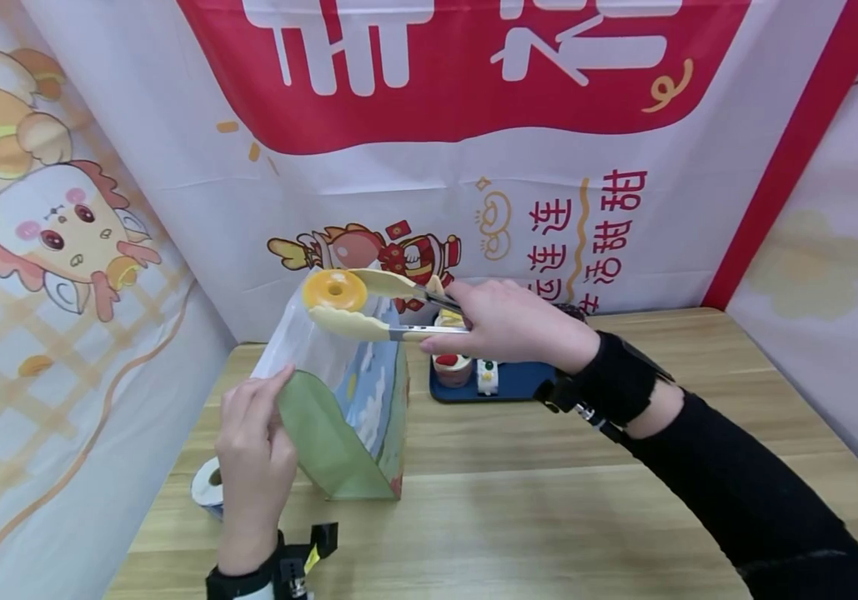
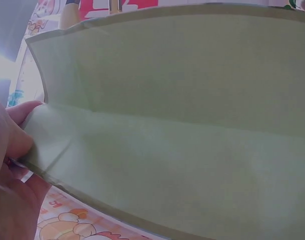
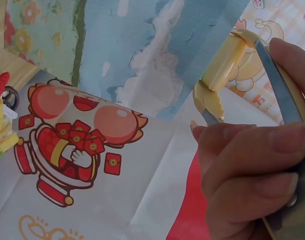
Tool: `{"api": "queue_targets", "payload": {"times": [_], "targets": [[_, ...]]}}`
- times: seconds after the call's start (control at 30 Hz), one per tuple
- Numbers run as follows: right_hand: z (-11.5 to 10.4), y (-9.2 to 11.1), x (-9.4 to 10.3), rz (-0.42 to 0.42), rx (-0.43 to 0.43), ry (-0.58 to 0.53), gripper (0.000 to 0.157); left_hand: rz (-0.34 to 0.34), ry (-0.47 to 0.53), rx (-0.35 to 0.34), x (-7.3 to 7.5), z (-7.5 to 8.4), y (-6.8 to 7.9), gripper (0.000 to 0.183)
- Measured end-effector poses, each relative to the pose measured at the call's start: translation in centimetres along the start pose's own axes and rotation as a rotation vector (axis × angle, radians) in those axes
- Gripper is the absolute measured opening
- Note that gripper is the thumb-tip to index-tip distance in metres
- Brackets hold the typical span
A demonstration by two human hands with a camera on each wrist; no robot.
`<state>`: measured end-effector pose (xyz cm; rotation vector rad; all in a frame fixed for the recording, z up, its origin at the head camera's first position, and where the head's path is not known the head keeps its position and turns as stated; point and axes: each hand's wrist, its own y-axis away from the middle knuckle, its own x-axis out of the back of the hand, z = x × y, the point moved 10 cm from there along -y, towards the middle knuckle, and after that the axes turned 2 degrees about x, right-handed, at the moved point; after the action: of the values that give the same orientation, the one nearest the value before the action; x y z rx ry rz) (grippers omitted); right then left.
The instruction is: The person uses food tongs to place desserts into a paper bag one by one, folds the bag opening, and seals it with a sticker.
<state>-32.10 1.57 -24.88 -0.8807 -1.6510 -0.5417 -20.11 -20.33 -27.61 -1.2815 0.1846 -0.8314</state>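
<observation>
A paper bag (image 1: 334, 446), green at its near side and blue with clouds along its flank, stands on the table. My left hand (image 1: 256, 437) pinches the bag's upper near edge; in the left wrist view the thumb and fingers lie on either side of the bag's green panel (image 2: 172, 100). Tongs (image 1: 429, 333) are gripped by my right hand (image 1: 514, 321). Between their cream tips is a yellow ring donut (image 1: 313, 292), held above the bag's open top. The right wrist view shows the donut (image 3: 225, 65) edge-on beside the bag's blue side (image 3: 127, 50).
Behind the right hand, a dark blue tray (image 1: 522, 383) carries a cupcake (image 1: 453, 372) with a red topping, a small white cake (image 1: 487, 377) and other items partly hidden. A white roll (image 1: 208, 483) stands left of the bag. Printed cloth walls (image 1: 368, 183) enclose the table.
</observation>
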Motion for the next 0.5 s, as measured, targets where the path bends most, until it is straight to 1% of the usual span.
{"api": "queue_targets", "payload": {"times": [0.3,0.43,0.5], "targets": [[-0.1,-0.11,-0.11,-0.009,0.005,-0.006,0.064,-0.003,-0.004,0.009,-0.1,0.23,-0.07,0.042],[-0.13,-0.09,-0.14,-0.009,0.007,0.006,0.067,0.004,0.001,0.012,-0.16,0.23,0.01,0.043],[-0.05,-0.05,-0.12,-0.011,0.002,0.003,0.067,0.01,0.002,0.011,-0.16,0.23,0.04,0.044]]}}
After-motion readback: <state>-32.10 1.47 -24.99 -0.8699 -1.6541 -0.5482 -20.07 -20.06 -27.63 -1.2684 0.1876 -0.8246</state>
